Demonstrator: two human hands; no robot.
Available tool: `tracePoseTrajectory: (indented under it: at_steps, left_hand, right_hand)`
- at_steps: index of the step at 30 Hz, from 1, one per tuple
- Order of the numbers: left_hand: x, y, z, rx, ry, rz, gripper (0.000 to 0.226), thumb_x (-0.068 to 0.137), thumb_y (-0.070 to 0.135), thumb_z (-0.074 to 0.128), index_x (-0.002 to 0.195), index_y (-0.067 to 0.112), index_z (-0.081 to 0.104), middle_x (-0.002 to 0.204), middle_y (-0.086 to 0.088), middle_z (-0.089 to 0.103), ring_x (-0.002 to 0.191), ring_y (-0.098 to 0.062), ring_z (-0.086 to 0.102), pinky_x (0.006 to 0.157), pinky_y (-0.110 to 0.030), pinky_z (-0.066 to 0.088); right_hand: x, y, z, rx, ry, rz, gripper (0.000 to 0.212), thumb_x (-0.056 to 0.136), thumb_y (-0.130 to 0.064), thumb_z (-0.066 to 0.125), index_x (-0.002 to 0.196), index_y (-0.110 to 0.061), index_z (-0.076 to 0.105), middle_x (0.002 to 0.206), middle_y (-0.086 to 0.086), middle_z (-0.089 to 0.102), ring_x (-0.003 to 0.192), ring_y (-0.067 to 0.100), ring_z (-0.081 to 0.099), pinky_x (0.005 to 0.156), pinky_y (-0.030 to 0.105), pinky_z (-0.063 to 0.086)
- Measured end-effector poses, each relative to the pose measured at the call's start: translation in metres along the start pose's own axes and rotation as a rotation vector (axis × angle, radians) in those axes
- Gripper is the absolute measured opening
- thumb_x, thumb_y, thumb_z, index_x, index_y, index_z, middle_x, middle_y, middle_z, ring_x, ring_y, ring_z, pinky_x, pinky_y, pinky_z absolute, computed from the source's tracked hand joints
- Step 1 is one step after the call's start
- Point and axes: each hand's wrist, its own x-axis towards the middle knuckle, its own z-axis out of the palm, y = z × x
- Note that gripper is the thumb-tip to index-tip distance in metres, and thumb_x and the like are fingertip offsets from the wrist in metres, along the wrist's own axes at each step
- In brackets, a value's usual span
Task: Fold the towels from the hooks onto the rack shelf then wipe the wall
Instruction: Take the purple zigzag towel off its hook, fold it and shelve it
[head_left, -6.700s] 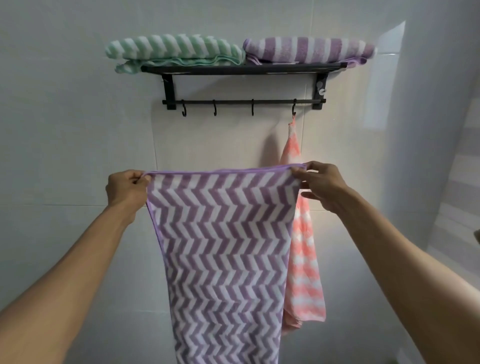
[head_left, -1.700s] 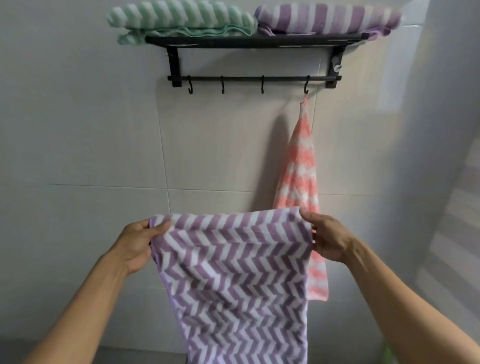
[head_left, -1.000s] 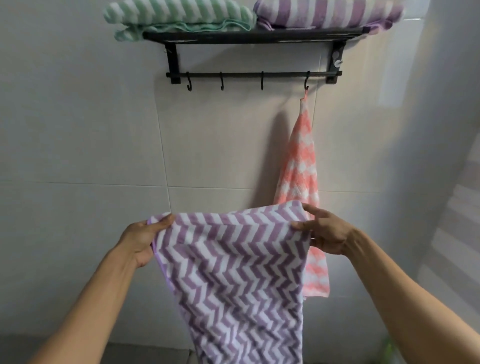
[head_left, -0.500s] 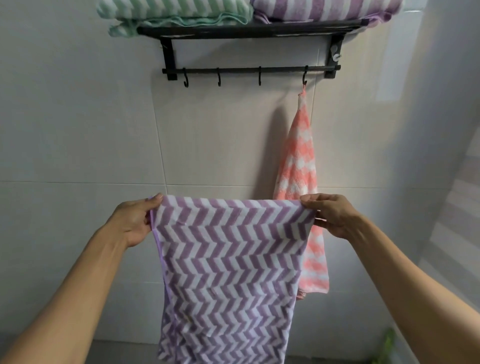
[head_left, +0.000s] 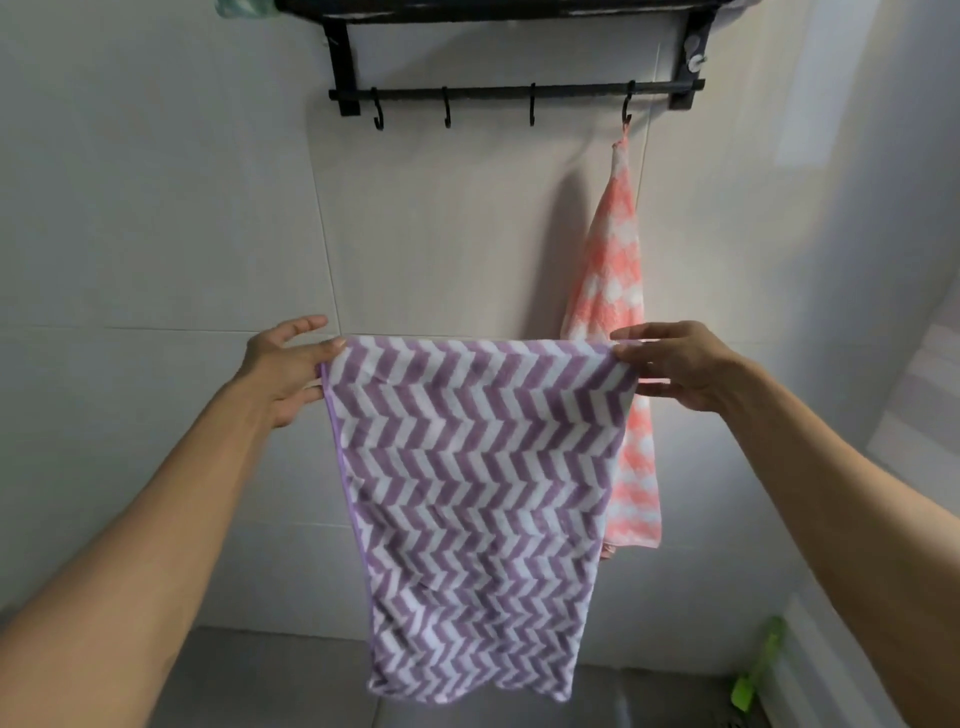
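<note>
A purple and white chevron towel hangs folded in front of me, stretched flat between both hands. My left hand pinches its top left corner, and my right hand pinches its top right corner. Behind it a pink and white towel hangs from the rightmost hook of the black wall rack. The rack's shelf edge is at the very top; only a scrap of a green towel on it shows.
Three bare hooks hang along the rack's bar. The tiled wall fills the background, meeting a side wall on the right. A grey floor lies at the bottom, with a green object in the lower right corner.
The towel's length has been halved, so its lower edge now hangs higher. My view has tilted down, pushing the shelf and its folded towels almost out of frame. Both hands keep their corners.
</note>
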Motion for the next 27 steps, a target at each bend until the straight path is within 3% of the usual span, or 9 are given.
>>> tracePoseTrajectory:
  at_steps: [5, 11, 14, 20, 23, 27]
  left_hand:
    - [0.000, -0.002, 0.000, -0.044, 0.078, 0.036, 0.023, 0.084, 0.000, 0.076, 0.097, 0.017, 0.067, 0.094, -0.011, 0.072, 0.061, -0.010, 0.072, 0.057, -0.023, 0.059]
    - [0.000, -0.011, 0.004, 0.001, 0.048, 0.006, 0.015, 0.085, 0.001, 0.074, 0.092, 0.014, 0.069, 0.095, -0.009, 0.072, 0.068, -0.011, 0.069, 0.062, -0.022, 0.060]
    - [0.000, -0.014, 0.002, 0.102, -0.039, 0.015, 0.026, 0.078, -0.001, 0.079, 0.100, 0.011, 0.070, 0.100, -0.009, 0.072, 0.081, -0.018, 0.070, 0.060, -0.021, 0.060]
    - [0.001, -0.024, 0.000, 0.362, -0.093, 0.078, 0.065, 0.059, -0.019, 0.084, 0.118, 0.000, 0.068, 0.108, -0.016, 0.068, 0.097, -0.030, 0.066, 0.091, -0.041, 0.057]
    - [0.005, -0.030, -0.002, 0.498, -0.064, 0.091, 0.065, 0.053, -0.015, 0.089, 0.113, 0.002, 0.071, 0.112, -0.015, 0.069, 0.103, -0.032, 0.066, 0.098, -0.044, 0.054]
    - [0.005, -0.035, -0.002, 0.662, -0.034, 0.170, 0.054, 0.059, -0.008, 0.090, 0.109, 0.004, 0.074, 0.110, -0.013, 0.071, 0.103, -0.033, 0.068, 0.096, -0.045, 0.056]
  right_hand:
    - [-0.004, -0.001, -0.005, -0.027, 0.043, -0.033, 0.019, 0.087, -0.013, 0.077, 0.105, -0.007, 0.075, 0.110, 0.010, 0.073, 0.099, 0.025, 0.070, 0.074, 0.034, 0.058]
    - [-0.006, 0.001, -0.005, -0.035, 0.083, -0.032, 0.016, 0.087, -0.013, 0.077, 0.101, -0.006, 0.075, 0.108, 0.010, 0.071, 0.096, 0.024, 0.067, 0.070, 0.033, 0.055]
    - [-0.011, -0.001, -0.007, -0.108, 0.029, 0.014, 0.021, 0.084, -0.010, 0.079, 0.105, -0.006, 0.075, 0.109, 0.008, 0.071, 0.100, 0.023, 0.067, 0.071, 0.033, 0.055]
    - [-0.014, 0.002, -0.005, -0.318, 0.015, 0.023, 0.038, 0.069, 0.000, 0.088, 0.105, -0.008, 0.077, 0.116, 0.006, 0.066, 0.108, 0.027, 0.062, 0.082, 0.039, 0.058]
    - [-0.014, 0.006, -0.003, -0.402, 0.033, 0.006, 0.041, 0.065, 0.001, 0.090, 0.103, -0.008, 0.078, 0.114, 0.010, 0.068, 0.100, 0.026, 0.062, 0.070, 0.034, 0.058]
    - [-0.015, 0.007, -0.002, -0.560, 0.026, -0.014, 0.040, 0.072, -0.006, 0.089, 0.110, -0.005, 0.076, 0.102, 0.005, 0.067, 0.083, 0.016, 0.061, 0.061, 0.027, 0.055]
